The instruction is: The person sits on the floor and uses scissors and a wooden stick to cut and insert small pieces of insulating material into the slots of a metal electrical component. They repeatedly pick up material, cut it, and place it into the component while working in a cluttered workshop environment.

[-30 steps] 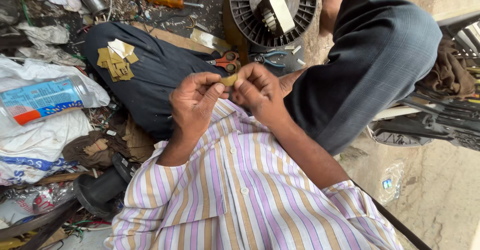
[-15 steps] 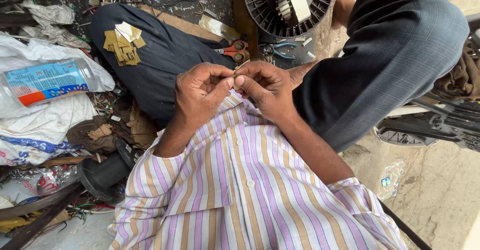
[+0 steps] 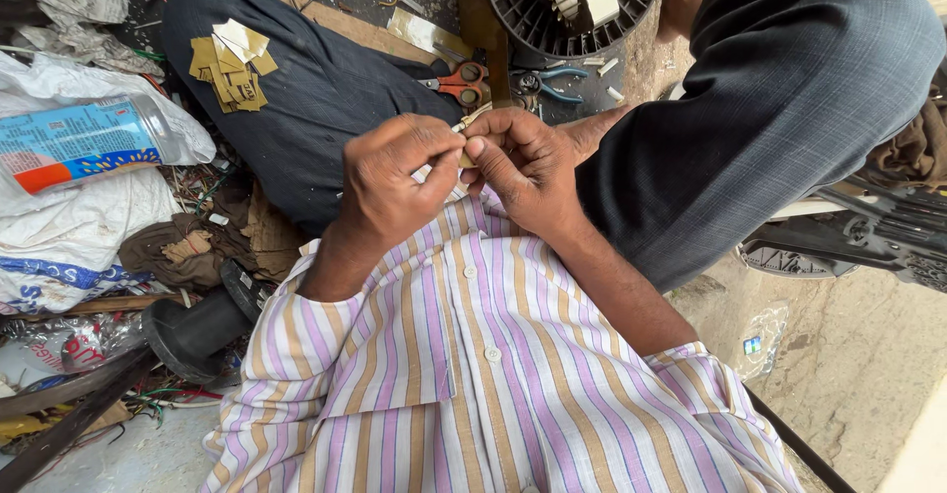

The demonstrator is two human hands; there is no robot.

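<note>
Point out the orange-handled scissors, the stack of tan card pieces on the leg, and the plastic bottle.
orange-handled scissors [image 3: 462, 83], head view, on the orange handle loops.
stack of tan card pieces [image 3: 230, 71], head view, on the middle of the pile.
plastic bottle [image 3: 84, 141], head view, on its blue label.

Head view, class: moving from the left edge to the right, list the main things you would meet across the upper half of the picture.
Plastic bottle with blue label → stack of tan paper pieces on the knee → left hand → orange-handled scissors → right hand → round finned motor part → raised knee in dark trousers.
</note>
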